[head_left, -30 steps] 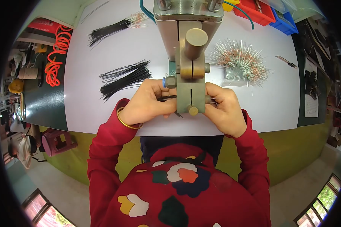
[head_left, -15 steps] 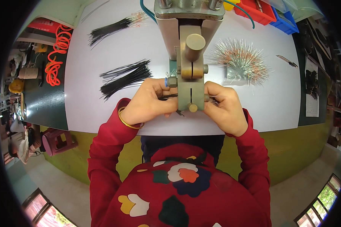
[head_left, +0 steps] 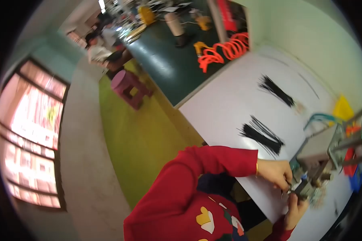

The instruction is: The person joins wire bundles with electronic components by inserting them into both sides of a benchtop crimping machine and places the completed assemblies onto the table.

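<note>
At the right of the view, my left hand (head_left: 274, 173) is closed, with its fingertips pinched on a thin black wire close to the head of a metal bench press (head_left: 318, 154). Just below it, my right hand (head_left: 297, 211) is curled up against the same press head; what its fingers grip is hidden and blurred. A bundle of black wires (head_left: 262, 138) lies on the white tabletop (head_left: 225, 106) beyond my left forearm. Farther back rests a second black wire bundle (head_left: 278, 91) with pale ends. Behind the press, a blurred cluster of bristly wire ends (head_left: 318, 195) partly shows.
An orange coiled air hose (head_left: 225, 52) lies on the dark green table (head_left: 165, 66) adjoining mine. A purple stool (head_left: 128, 88) stands on the green floor, with a seated person (head_left: 98, 52) beyond. Yellow (head_left: 344, 107) and blue bins (head_left: 356, 178) sit behind the press.
The view has swung sharply left and tilted, so the press and both hands now appear at the right. Both hands stay at the press head. The wire bundles lie as before.
</note>
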The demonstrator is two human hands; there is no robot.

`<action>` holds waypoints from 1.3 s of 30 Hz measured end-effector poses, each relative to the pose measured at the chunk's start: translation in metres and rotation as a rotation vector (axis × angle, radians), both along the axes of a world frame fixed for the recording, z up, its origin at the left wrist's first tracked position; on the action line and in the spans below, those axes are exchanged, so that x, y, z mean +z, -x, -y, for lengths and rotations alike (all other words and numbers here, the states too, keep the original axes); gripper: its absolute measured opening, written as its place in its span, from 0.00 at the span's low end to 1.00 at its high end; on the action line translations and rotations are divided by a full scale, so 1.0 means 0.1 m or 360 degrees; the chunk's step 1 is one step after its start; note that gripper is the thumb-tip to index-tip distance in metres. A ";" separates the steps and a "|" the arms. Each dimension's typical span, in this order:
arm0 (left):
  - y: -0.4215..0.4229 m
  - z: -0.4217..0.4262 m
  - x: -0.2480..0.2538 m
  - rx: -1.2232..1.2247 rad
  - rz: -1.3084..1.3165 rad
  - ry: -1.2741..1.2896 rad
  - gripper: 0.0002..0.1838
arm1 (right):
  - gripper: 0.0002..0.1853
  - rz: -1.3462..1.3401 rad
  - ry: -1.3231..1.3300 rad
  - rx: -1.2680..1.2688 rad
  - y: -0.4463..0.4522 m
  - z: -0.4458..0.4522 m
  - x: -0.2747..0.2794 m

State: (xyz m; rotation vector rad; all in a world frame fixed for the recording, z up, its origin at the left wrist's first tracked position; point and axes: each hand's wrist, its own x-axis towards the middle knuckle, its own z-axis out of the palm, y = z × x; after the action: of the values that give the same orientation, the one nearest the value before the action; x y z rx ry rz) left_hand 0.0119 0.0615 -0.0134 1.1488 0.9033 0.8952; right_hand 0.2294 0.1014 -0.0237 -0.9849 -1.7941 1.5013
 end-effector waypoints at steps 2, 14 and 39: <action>-0.02 0.00 0.01 0.0059 0.0007 -0.0054 0.09 | 0.10 0.0008 -0.0026 0.0062 -0.05 -0.04 0.00; -0.01 0.14 0.01 -0.0101 -0.0055 -0.0143 0.11 | 0.14 0.0024 -0.0061 0.0080 -0.02 0.05 -0.02; -0.38 1.22 -0.08 0.0901 -0.0658 -0.0612 0.09 | 0.11 -0.0433 -0.0140 -0.0337 0.26 1.19 -0.36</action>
State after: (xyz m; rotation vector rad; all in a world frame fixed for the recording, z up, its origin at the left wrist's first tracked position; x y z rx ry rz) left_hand 0.0503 -0.0606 -0.0210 1.4693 1.4841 1.3585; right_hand 0.2032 -0.0177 -0.0592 -0.8529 -1.5011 1.3421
